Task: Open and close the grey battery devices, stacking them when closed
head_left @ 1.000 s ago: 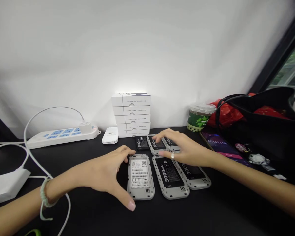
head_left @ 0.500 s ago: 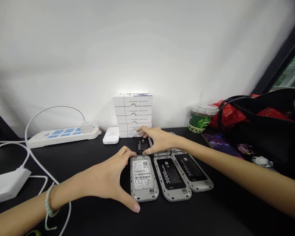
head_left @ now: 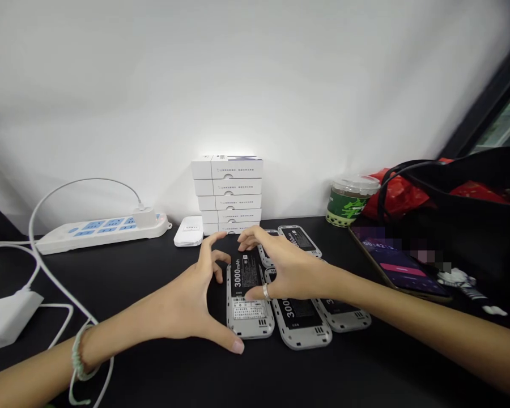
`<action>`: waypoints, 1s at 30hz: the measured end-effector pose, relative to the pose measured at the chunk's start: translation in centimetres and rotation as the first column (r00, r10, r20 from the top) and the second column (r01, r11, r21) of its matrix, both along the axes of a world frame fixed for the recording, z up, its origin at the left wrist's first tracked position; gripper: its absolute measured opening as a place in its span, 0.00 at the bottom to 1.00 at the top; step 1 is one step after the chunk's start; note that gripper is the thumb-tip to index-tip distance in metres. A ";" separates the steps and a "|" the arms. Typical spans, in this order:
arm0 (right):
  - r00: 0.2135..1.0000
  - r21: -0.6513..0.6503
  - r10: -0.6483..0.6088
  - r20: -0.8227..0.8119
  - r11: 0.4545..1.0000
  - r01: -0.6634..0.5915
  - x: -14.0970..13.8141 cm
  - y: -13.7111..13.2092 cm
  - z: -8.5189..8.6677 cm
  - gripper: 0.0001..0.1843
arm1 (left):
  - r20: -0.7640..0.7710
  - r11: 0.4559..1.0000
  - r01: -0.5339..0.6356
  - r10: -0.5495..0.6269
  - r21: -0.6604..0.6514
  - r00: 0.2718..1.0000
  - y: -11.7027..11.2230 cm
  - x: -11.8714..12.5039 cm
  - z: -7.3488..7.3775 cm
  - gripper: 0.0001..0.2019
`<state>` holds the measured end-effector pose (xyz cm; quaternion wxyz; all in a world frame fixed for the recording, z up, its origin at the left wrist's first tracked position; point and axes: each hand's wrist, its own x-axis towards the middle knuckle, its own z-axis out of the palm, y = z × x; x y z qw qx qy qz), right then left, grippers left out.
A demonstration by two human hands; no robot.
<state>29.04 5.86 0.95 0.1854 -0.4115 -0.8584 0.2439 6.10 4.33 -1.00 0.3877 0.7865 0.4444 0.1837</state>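
black 3000 mah battery (head_left: pixel 245 271) lay on the leftmost grey back cover (head_left: pixel 250 326); the other covers (head_left: pixel 301 334) already had theirs. left hand (head_left: pixel 182 303) spread wide beside it, right hand (head_left: pixel 291 272) spanning the battery.

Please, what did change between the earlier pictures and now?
The right hand moved the black 3000mAh battery toward the camera, from behind the labelled grey device to on top of it, and its fingers still touch it. The left hand stayed around the device. The white box stack and power strip stayed.
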 end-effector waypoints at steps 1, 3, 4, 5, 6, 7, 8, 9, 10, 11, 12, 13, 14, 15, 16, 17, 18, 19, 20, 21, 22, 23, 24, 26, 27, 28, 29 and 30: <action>1.000 -0.014 0.003 -0.004 1.000 -0.003 0.0 0.0 -0.1 0.41 | -0.008 1.000 -0.005 0.005 -0.004 1.000 0.0 0.1 0.1 0.70; 1.000 -0.019 0.019 -0.011 1.000 -0.019 -0.1 -0.2 -0.1 0.39 | -0.026 1.000 -0.006 0.006 -0.015 1.000 0.0 0.2 0.2 0.70; 1.000 -0.022 0.024 -0.008 0.999 -0.024 -0.1 -0.5 0.0 0.37 | -0.030 1.000 -0.008 0.008 -0.018 1.000 0.0 0.2 0.3 0.70; 1.000 -0.030 0.025 -0.002 0.999 -0.025 0.0 -0.8 0.1 0.36 | -0.031 1.000 -0.010 0.010 -0.021 0.999 0.1 0.2 0.4 0.70; 1.000 -0.044 0.024 0.005 0.999 -0.024 0.0 -1.2 0.2 0.36 | -0.033 1.000 -0.009 0.008 -0.025 0.999 0.1 0.2 0.5 0.70; 1.000 -0.065 0.027 0.012 0.998 -0.026 0.0 -1.6 0.3 0.37 | -0.033 1.000 -0.004 0.003 -0.031 0.999 0.1 0.2 0.6 0.70; 0.999 -0.082 0.037 0.019 0.996 -0.036 0.1 -2.1 0.3 0.40 | -0.027 0.999 0.002 -0.003 -0.034 1.000 0.1 0.2 0.6 0.70; 0.998 -0.085 0.058 0.028 0.995 -0.056 0.1 -2.6 0.3 0.42 | -0.021 0.999 0.011 -0.011 -0.036 1.000 0.1 0.2 0.6 0.69; 0.996 -0.072 0.086 0.040 0.994 -0.083 0.1 -3.0 0.1 0.44 | -0.014 0.999 0.017 -0.017 -0.032 1.000 0.1 0.2 0.6 0.69; 0.992 -0.050 0.113 0.056 0.993 -0.110 0.1 -3.3 0.0 0.47 | -0.012 0.999 0.020 -0.020 -0.025 1.000 0.1 0.2 0.6 0.69; 0.988 -0.029 0.134 0.080 0.991 -0.132 0.1 -3.6 -0.2 0.50 | -0.014 1.000 0.019 -0.019 -0.018 1.000 0.0 0.1 0.6 0.70; 0.983 -0.014 0.147 0.107 0.989 -0.146 0.1 -3.7 -0.4 0.52 | -0.021 1.000 0.016 -0.016 -0.013 1.000 0.0 0.1 0.5 0.70; 0.979 -0.005 0.154 0.131 0.988 -0.154 0.1 -3.8 -0.6 0.54 | -0.030 1.000 0.012 -0.012 -0.011 0.999 0.0 0.0 0.5 0.70; 0.977 -0.001 0.157 0.147 0.987 -0.158 0.0 -3.7 -0.7 0.56 | -0.038 1.000 0.008 -0.008 -0.010 0.999 0.0 0.0 0.4 0.71; 0.976 0.004 0.160 0.150 0.987 -0.162 0.0 -3.6 -0.7 0.57 | -0.042 1.000 0.005 -0.005 -0.008 0.999 0.0 0.0 0.3 0.71; 0.976 0.008 0.167 0.139 0.985 -0.170 0.0 -3.5 -0.7 0.58 | -0.042 1.000 -0.001 0.000 -0.004 0.999 0.0 0.0 0.3 0.71; 0.977 0.008 0.176 0.118 0.984 -0.178 0.0 -3.3 -0.7 0.58 | -0.040 1.000 -0.006 0.006 0.002 0.999 0.0 0.0 0.2 0.71; 0.979 0.002 0.183 0.091 0.983 -0.184 -0.1 -3.1 -0.6 0.58 | -0.033 1.000 -0.012 0.012 0.009 0.999 0.0 0.1 0.2 0.71; 0.980 -0.004 0.187 0.064 0.982 -0.187 -0.1 -3.0 -0.5 0.57 | -0.023 1.000 -0.016 0.016 0.016 1.000 0.0 0.1 0.2 0.70; 0.982 -0.007 0.185 0.040 0.983 -0.185 -0.1 -2.8 -0.4 0.57 | -0.011 1.000 -0.011 0.011 0.019 1.000 0.0 0.1 0.2 0.70; 0.984 -0.005 0.180 0.020 0.984 -0.180 -0.1 -2.7 -0.3 0.57 | 0.004 1.000 0.001 -0.001 0.020 1.000 0.0 0.1 0.2 0.69; 0.985 -0.001 0.174 0.004 0.985 -0.174 -0.2 -2.6 -0.3 0.58 | 0.016 1.000 0.020 -0.020 0.018 1.000 -0.1 0.1 0.3 0.69; 0.986 0.004 0.167 -0.013 0.986 -0.167 -0.2 -2.6 -0.3 0.61 | 0.023 0.999 0.045 -0.045 0.014 0.999 -0.1 0.0 0.4 0.68; 0.987 -0.016 0.148 -0.055 0.989 -0.150 -0.1 -2.3 -0.2 0.65 | 0.021 0.996 0.093 -0.093 -0.006 0.995 -0.2 -0.1 0.7 0.68; 0.988 -0.043 0.133 -0.074 0.990 -0.137 0.0 -2.1 -0.2 0.65 | 0.011 0.994 0.108 -0.108 -0.017 0.994 -0.2 -0.2 0.8 0.68; 0.990 -0.074 0.111 -0.091 0.990 -0.117 0.3 -1.8 -0.1 0.64 | -0.005 0.993 0.116 -0.116 -0.026 0.993 -0.3 -0.3 0.9 0.68; 0.990 -0.103 0.085 -0.111 0.990 -0.097 0.8 -1.4 0.0 0.63 | -0.030 0.992 0.120 -0.121 -0.034 0.992 -0.3 -0.4 1.0 0.67; 0.989 -0.125 0.062 -0.132 0.989 -0.079 1.4 -0.9 0.3 0.63 | -0.064 0.992 0.118 -0.121 -0.041 0.991 -0.3 -0.4 1.1 0.66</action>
